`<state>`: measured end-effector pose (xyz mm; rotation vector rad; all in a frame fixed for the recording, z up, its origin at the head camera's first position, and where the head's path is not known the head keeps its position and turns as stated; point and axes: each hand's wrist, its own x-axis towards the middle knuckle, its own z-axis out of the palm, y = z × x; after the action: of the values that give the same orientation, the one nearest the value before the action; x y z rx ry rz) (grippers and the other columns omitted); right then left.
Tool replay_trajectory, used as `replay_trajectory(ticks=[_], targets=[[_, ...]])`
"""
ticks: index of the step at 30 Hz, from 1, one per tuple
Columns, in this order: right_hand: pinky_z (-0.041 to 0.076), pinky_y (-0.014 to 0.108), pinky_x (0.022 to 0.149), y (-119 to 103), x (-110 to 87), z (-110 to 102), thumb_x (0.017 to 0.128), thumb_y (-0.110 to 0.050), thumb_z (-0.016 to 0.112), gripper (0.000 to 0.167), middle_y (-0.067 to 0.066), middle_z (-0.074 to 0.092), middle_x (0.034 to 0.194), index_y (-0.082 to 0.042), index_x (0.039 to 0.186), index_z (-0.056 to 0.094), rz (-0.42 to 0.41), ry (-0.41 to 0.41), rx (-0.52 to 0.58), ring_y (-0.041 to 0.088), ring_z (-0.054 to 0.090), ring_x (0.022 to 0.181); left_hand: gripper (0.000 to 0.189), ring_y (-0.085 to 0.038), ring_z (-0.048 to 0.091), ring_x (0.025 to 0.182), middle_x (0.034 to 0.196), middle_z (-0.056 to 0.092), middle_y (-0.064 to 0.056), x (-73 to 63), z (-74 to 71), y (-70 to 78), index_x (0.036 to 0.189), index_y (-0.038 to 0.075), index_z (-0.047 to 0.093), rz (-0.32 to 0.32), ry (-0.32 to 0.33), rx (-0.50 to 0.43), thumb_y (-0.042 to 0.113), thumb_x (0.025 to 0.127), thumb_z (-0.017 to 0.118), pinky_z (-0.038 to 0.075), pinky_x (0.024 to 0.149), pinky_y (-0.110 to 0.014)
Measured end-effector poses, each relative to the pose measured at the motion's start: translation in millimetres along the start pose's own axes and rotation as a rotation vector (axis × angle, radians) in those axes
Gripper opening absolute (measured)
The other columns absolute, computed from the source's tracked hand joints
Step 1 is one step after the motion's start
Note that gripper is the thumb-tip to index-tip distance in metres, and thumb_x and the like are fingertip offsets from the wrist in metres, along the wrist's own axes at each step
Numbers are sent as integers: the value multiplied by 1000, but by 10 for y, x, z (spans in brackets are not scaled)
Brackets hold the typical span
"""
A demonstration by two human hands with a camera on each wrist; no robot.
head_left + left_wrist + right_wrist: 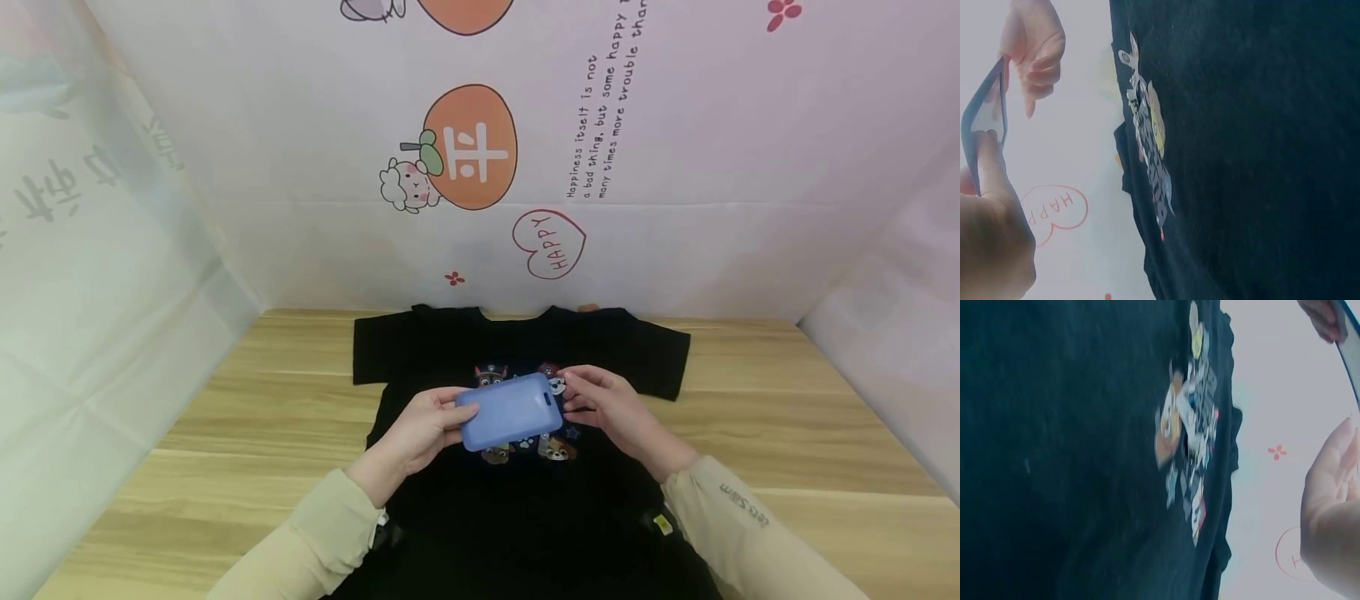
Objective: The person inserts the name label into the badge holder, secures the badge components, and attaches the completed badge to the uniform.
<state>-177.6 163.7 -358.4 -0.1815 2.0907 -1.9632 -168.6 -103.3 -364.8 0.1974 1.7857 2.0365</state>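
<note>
Currently, at left, we observe the left hand (416, 433) pinching the blue case (510, 412), raised above the black shirt (510, 525). We judge the shirt's laying-out complete and the case's handling unfinished. At right, we find the right hand (621, 417) loosely bent beside the case's far end; contact we cannot confirm.

The blue case (510, 414) and black shirt (521, 517) are viewed forward-down from the head — and shared, closer and turned sideways, by both wrist views.
</note>
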Motion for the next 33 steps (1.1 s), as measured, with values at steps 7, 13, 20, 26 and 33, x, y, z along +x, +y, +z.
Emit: replay_trajectory(ticks=[7,13,20,26,33], targets=[[55,30,84,7,152,-89,96,-23,55,45,10,60,107,10,126,46,10,-31,-172,21,60,94,41,-16,64,101,130,56,-24,-47,-113,14,132,-10,44,-1,6,-8,8,96,52,51,92,-38],[54,38,89,16,324,-111,93,-19,60,42,11,58,101,7,124,49,33,-66,-377,24,59,96,43,-13,65,97,123,62,-18,-105,-199,35,133,-12,41,12,10,-28,8,96,52,53,89,-34],[54,37,86,94,481,-189,90,-19,64,41,14,60,104,4,122,53,22,-85,-524,21,59,91,44,-11,66,94,113,67,-9,-155,-287,45,133,-13,40,13,13,-42,9,97,52,54,87,-31],[52,31,76,160,573,-203,86,-16,68,39,12,60,97,3,117,57,-29,-131,-650,18,56,83,43,-9,67,91,104,69,-2,-181,-326,50,132,-14,40,6,16,-51,8,97,51,55,84,-28],[51,32,76,244,631,-115,81,-15,74,38,11,61,97,0,114,60,-24,-176,-759,19,55,87,43,-8,67,89,101,69,1,-197,-321,62,132,-14,39,3,5,-59,8,97,50,55,83,-27]])
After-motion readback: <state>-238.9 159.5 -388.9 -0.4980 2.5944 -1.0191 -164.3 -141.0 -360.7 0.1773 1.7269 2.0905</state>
